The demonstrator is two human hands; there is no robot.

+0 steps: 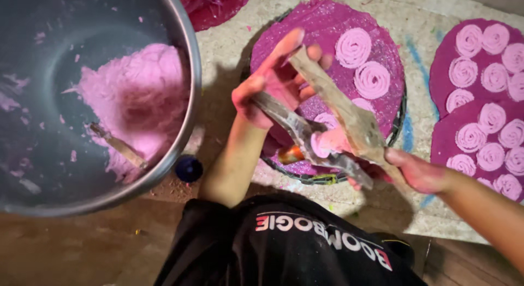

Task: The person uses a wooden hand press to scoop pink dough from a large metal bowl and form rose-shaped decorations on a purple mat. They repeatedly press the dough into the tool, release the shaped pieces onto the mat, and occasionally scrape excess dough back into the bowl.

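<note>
Sticks: two, crossed; left hand (273, 84) grip clenched on one stick (305, 136); right hand (417, 171) on other (341, 103); swirls perhaps four.

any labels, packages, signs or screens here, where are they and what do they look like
Shirt print: bottom centre, on the black shirt, a band of white and red block letters, seen upside down.
No packages, signs or screens in view.
</note>
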